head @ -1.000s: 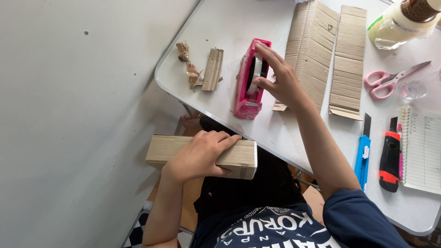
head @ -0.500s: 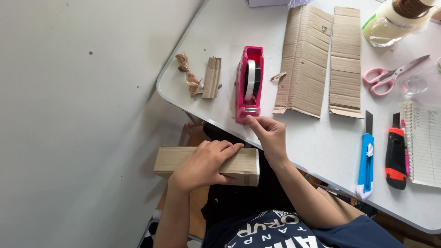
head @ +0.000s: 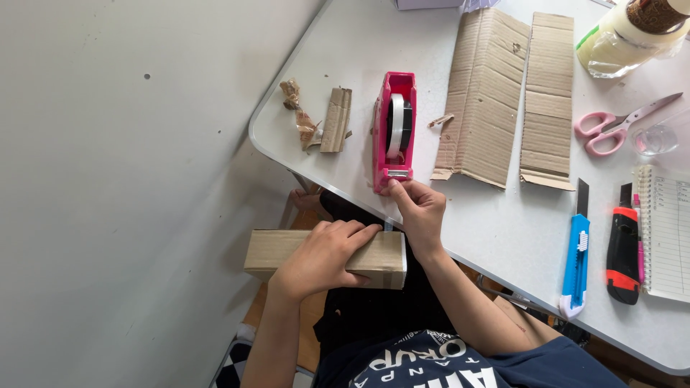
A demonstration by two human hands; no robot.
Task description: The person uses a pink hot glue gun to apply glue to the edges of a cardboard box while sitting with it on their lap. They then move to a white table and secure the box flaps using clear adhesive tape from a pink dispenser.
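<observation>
a: what have we got under our left hand (head: pixel 323 255)?

b: a long cardboard box (head: pixel 280 251), lying flat below the table edge, over our lap. our left hand is laid on top of it, palm down, fingers spread along its upper face and pressing it still, not wrapped around it.

a: and our right hand (head: pixel 417 208)?

b: it sits just past the box's right end, at the table edge. thumb and forefinger are pinched narrow at the cutter end of the pink tape dispenser (head: pixel 392 133). we cannot tell whether a strip of tape is between them.

a: what lies beyond that pinch?

b: the dispenser runs straight away from our fingers, its white tape roll (head: pixel 395 126) upright in the middle. to the left of it lie a small folded cardboard scrap (head: pixel 336 119) and some crumpled brown paper (head: pixel 298 113). to the right of the pinch lie two corrugated cardboard sheets (head: pixel 485 93), side by side. further right are a blue utility knife (head: pixel 576 251), an orange and black one (head: pixel 622 248), pink scissors (head: pixel 614 126) and a spiral notebook (head: pixel 665 230), all on the white table (head: pixel 503 230).
</observation>
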